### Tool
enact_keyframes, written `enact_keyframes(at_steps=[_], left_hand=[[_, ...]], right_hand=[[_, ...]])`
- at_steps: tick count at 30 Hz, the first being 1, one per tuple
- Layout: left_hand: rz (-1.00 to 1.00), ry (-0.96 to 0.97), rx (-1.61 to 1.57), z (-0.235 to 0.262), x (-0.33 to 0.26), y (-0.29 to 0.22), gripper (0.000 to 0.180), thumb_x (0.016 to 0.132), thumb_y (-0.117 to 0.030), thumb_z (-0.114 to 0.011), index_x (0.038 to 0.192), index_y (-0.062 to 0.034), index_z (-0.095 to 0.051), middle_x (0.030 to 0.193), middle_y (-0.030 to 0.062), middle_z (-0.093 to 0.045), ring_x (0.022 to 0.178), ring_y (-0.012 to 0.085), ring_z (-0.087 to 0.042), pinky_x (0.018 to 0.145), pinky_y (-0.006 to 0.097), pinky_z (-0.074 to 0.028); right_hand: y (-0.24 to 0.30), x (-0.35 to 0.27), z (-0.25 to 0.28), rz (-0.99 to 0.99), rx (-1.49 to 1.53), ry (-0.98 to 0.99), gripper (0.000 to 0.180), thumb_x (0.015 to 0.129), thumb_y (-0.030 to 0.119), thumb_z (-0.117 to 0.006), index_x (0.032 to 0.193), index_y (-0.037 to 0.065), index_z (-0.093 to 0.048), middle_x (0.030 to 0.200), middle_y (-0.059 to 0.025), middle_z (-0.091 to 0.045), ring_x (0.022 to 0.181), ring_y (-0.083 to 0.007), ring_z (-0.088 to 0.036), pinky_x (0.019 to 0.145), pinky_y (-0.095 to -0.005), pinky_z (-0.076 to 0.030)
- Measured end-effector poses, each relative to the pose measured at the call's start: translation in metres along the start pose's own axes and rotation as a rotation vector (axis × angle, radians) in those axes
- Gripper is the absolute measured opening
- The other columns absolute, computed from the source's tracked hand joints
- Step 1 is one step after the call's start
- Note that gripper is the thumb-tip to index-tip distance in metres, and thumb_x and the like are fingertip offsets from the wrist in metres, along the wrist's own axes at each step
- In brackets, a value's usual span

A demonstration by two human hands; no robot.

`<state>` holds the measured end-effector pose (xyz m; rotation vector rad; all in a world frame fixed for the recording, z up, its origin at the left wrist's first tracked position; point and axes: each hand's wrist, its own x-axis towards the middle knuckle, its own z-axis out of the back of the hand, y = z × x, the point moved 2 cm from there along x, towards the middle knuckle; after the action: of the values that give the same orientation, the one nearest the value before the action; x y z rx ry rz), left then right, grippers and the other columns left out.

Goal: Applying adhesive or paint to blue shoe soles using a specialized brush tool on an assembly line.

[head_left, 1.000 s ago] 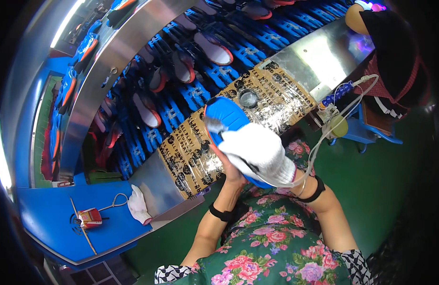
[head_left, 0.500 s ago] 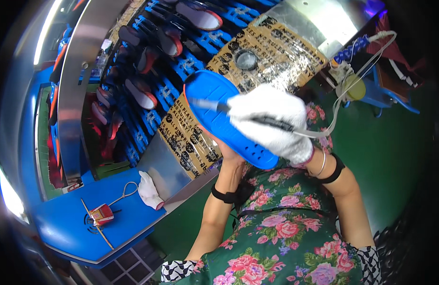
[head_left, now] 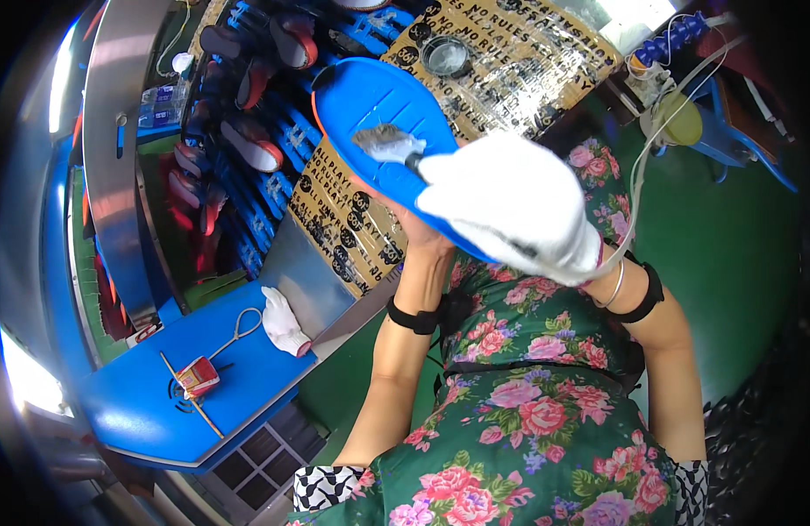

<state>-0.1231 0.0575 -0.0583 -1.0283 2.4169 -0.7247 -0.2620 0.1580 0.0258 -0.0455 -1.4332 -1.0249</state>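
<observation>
A blue shoe sole (head_left: 378, 96) is tilted in front of me, its grooved inner face up. My bare left hand (head_left: 415, 221) holds it from below along its edge, most of the fingers hidden underneath. In a white glove, my right hand (head_left: 514, 206) grips a brush (head_left: 387, 142) with a thin tube running back from it past my wrist. The brush's greyish bristles are fanned out over the grooves of the sole's wider part. The glove covers the brush handle and much of the sole's narrower end.
Behind is a bench covered with printed brown tape (head_left: 510, 88), bearing a round dark cup (head_left: 446, 56). A rack of shoes (head_left: 264, 149) stands left of it. On the blue panel (head_left: 133, 394) lie a white glove (head_left: 284, 323) and a red box (head_left: 198, 377) with a stick. A blue segmented hose (head_left: 672, 39) is at upper right.
The sole has shifted up and left in view. My right hand has turned over the brush, whose bristles now show broad and spread. The cup and bench also sit higher in view.
</observation>
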Motion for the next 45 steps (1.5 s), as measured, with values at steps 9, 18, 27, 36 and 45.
enact_keyframes(at_steps=[9, 18, 27, 36, 45], left_hand=[[-0.076, -0.214, -0.056, 0.001, 0.008, -0.005, 0.113, 0.072, -0.099, -0.032, 0.137, -0.0086, -0.046, 0.109, 0.0204, -0.066, 0.096, 0.0308, -0.068, 0.079, 0.044, -0.060], [0.075, 0.286, -0.194, -0.011, 0.012, -0.014, 0.120, 0.060, -0.104, -0.042, 0.116, 0.0011, -0.058, 0.099, 0.0168, -0.066, 0.100, 0.0301, -0.059, 0.090, 0.048, -0.052], [0.030, 0.373, -0.305, 0.003, 0.020, -0.006, 0.111, 0.065, -0.098, -0.047, 0.120, -0.0031, -0.059, 0.101, 0.0139, -0.069, 0.104, 0.0313, -0.061, 0.100, 0.051, -0.047], [-0.033, 0.357, -0.352, 0.021, 0.034, -0.022, 0.085, 0.083, -0.078, -0.056, 0.116, 0.0002, -0.060, 0.102, 0.0135, -0.067, 0.102, 0.0326, -0.062, 0.096, 0.047, -0.051], [0.126, 0.497, -0.509, 0.009, 0.027, -0.024, 0.100, 0.073, -0.087, -0.056, 0.123, 0.0007, -0.058, 0.103, 0.0149, -0.065, 0.104, 0.0357, -0.061, 0.099, 0.048, -0.051]], right_hand=[[-0.004, 0.000, 0.008, -0.093, 0.097, -0.003, 0.022, 0.082, 0.005, -0.074, 0.104, 0.004, -0.076, 0.104, -0.0130, -0.075, 0.093, -0.0265, -0.071, 0.082, -0.0364, -0.055], [-0.006, -0.013, 0.002, -0.322, 0.325, -0.002, 0.020, 0.082, 0.010, -0.077, 0.102, 0.007, -0.077, 0.100, -0.0087, -0.076, 0.091, -0.0249, -0.072, 0.087, -0.0384, -0.055], [0.002, -0.019, -0.002, -0.496, 0.364, 0.009, 0.017, 0.079, 0.013, -0.082, 0.095, 0.010, -0.077, 0.091, -0.0084, -0.074, 0.082, -0.0218, -0.072, 0.076, -0.0331, -0.058], [0.000, -0.026, -0.008, -0.409, 0.494, 0.000, 0.015, 0.078, 0.007, -0.081, 0.093, 0.007, -0.077, 0.095, -0.0078, -0.075, 0.083, -0.0189, -0.072, 0.075, -0.0336, -0.057], [0.011, -0.035, -0.001, -0.481, 0.514, 0.024, 0.018, 0.080, 0.009, -0.080, 0.096, 0.007, -0.076, 0.095, -0.0071, -0.074, 0.082, -0.0209, -0.071, 0.072, -0.0322, -0.057]])
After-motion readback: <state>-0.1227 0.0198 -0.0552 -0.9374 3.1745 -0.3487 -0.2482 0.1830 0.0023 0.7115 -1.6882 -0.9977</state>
